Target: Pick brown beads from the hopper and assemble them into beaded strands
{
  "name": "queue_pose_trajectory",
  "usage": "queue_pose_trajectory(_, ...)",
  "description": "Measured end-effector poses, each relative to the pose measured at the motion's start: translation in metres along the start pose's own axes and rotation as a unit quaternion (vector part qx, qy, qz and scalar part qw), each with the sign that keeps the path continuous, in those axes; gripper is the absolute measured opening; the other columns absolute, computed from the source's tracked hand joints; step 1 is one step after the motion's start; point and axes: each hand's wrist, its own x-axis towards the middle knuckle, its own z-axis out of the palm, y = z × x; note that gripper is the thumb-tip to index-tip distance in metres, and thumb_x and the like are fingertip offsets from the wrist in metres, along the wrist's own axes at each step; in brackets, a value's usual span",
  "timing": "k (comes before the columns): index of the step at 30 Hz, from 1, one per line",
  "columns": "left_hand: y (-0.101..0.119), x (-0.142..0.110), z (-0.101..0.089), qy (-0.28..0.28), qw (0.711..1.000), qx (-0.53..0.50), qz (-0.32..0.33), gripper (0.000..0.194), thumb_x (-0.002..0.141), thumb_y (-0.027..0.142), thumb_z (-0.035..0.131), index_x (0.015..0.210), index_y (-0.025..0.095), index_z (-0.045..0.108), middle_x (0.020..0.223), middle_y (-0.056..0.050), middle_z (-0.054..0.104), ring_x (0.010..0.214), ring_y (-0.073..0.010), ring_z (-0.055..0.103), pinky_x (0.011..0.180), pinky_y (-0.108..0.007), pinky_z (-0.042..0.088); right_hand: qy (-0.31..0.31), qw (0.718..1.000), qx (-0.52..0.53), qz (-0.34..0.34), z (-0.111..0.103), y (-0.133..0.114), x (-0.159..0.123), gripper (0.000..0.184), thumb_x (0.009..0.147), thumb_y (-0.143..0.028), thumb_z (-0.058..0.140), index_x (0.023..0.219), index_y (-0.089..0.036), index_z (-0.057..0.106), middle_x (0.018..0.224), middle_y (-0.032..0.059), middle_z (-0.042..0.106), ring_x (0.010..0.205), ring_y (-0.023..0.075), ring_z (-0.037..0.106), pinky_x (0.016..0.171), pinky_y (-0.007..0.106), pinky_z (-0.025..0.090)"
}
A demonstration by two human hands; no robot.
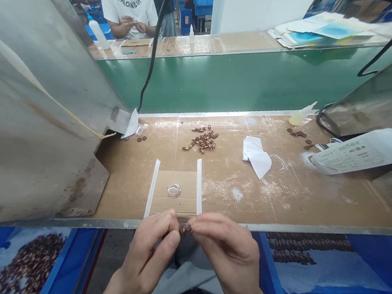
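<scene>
My left hand [152,252] and my right hand [225,251] meet at the near edge of the bench, fingers pinched together on a small copper-coloured part [185,229] held between them. Just beyond my fingertips lies a cardboard pad [173,199] with white strips on both sides and a blob of clear glue [174,190] on it. Farther back on the bench sits a pile of small copper parts [203,140].
A torn white paper [257,156] lies right of centre, a glue bottle [358,155] on its side at the far right, a small dropper bottle [302,114] behind it. Blue trays of parts sit below the bench, left [31,261] and right [306,248]. A metal panel [39,107] walls the left. A person works across the green conveyor [238,78].
</scene>
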Motion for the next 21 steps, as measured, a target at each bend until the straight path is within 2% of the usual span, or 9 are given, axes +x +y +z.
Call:
queue_pose_trajectory(3, -0.007, -0.006, 0.009, 0.015, 0.989, -0.104, -0.106, 0.043, 0.128, 0.041, 0.053, 0.088, 0.024, 0.053, 0.081, 0.001, 0.048, 0.074, -0.0176, 0.047, 0.069, -0.035, 0.038, 0.023, 0.999, -0.017, 0.044, 0.001, -0.006, 0.007, 0.021, 0.115, -0.011, 0.084, 0.119, -0.030, 0.092, 0.109, 0.0009, 0.090, 0.097, 0.0189, 0.087, 0.090, 0.029, 0.076)
queue_pose_trajectory(6, -0.018, -0.011, 0.017, 0.026, 0.969, -0.192, -0.154, 0.044, 0.127, 0.045, 0.055, 0.089, 0.023, 0.057, 0.084, 0.000, 0.047, 0.078, -0.0189, 0.044, 0.072, -0.035, 0.038, 0.020, 0.998, -0.031, 0.042, 0.001, -0.010, 0.013, 0.019, 0.115, -0.012, 0.083, 0.117, -0.029, 0.092, 0.107, 0.0005, 0.089, 0.095, 0.0179, 0.086, 0.088, 0.028, 0.074)
queue_pose_trajectory(9, -0.022, -0.013, 0.023, 0.032, 0.956, -0.240, -0.164, 0.044, 0.127, 0.045, 0.057, 0.089, 0.023, 0.057, 0.083, 0.000, 0.046, 0.077, -0.0185, 0.042, 0.071, -0.035, 0.037, 0.012, 0.998, -0.046, 0.032, 0.001, -0.013, 0.013, 0.021, 0.115, -0.011, 0.082, 0.121, -0.029, 0.092, 0.110, 0.0011, 0.090, 0.097, 0.0181, 0.087, 0.089, 0.028, 0.074)
queue_pose_trajectory(14, -0.016, -0.013, 0.027, 0.049, 0.953, -0.253, -0.158, 0.044, 0.126, 0.045, 0.059, 0.088, 0.023, 0.058, 0.082, 0.000, 0.046, 0.075, -0.0179, 0.044, 0.069, -0.033, 0.039, 0.017, 0.998, -0.066, 0.014, 0.005, -0.015, 0.008, 0.025, 0.115, -0.009, 0.081, 0.124, -0.029, 0.092, 0.112, 0.0026, 0.090, 0.097, 0.0200, 0.088, 0.088, 0.031, 0.077)
queue_pose_trajectory(21, -0.014, -0.011, 0.034, 0.066, 0.948, -0.269, -0.159, 0.045, 0.124, 0.046, 0.064, 0.086, 0.021, 0.062, 0.081, 0.001, 0.047, 0.072, -0.0159, 0.043, 0.065, -0.030, 0.040, 0.034, 0.994, -0.100, -0.012, 0.005, -0.018, 0.003, 0.032, 0.112, -0.001, 0.079, 0.126, -0.028, 0.091, 0.114, 0.0022, 0.090, 0.097, 0.0180, 0.088, 0.088, 0.026, 0.075)
